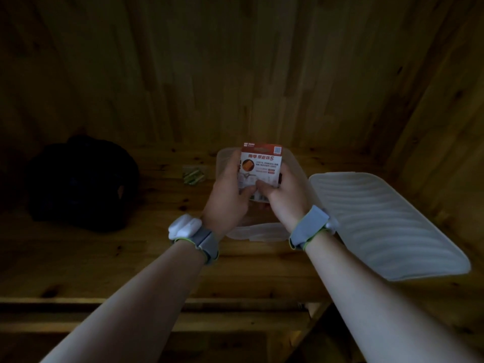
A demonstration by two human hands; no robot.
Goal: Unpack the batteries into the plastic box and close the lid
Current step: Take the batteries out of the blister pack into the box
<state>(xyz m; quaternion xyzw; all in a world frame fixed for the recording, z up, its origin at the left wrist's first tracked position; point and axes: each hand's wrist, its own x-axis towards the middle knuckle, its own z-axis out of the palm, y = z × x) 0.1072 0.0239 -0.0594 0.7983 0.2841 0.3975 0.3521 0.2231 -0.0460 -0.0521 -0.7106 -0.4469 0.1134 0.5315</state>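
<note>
I hold a red and white battery pack (262, 163) upright over the clear plastic box (301, 176), printed back towards me. My left hand (230, 195) grips its left side and my right hand (282, 195) its right side, both thumbs pressed on the lower part of the card. The box stands open on the wooden table, mostly hidden behind my hands. Its ribbed translucent lid (387, 226) lies flat to the right of the box. A small clear bag of green batteries (193, 175) lies on the table to the left of the box.
A dark bag (81, 184) sits on the table at the left. Wooden walls close in behind and on the right. The table's front edge (157, 301) runs below my forearms. The light is dim.
</note>
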